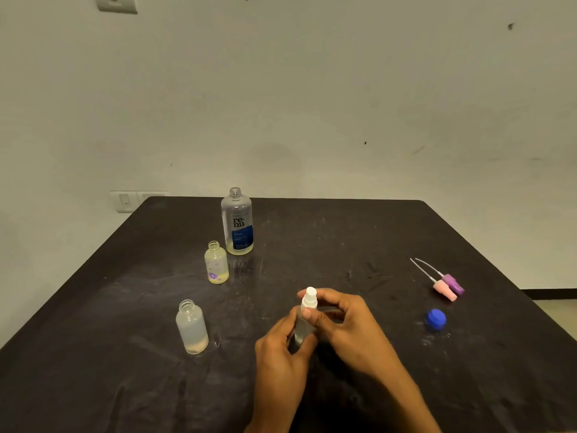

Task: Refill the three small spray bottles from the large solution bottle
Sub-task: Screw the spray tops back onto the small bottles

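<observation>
Both hands, left (pixel 282 342) and right (pixel 349 323), pinching white-topped spray bottle (pixel 307 317). Open small bottles (pixel 191 326) at 9 and 11 o'clock; blue cap (pixel 436 319) at 3 o'clock, clear path.

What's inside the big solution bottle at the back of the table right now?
The large solution bottle, uncapped, holds a shallow yellowish layer at the bottom. Its label covers part of the middle.

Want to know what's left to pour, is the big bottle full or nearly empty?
Nearly empty. The big bottle stands upright and uncapped, with only a shallow yellowish layer at its base; above that it looks clear.
</observation>
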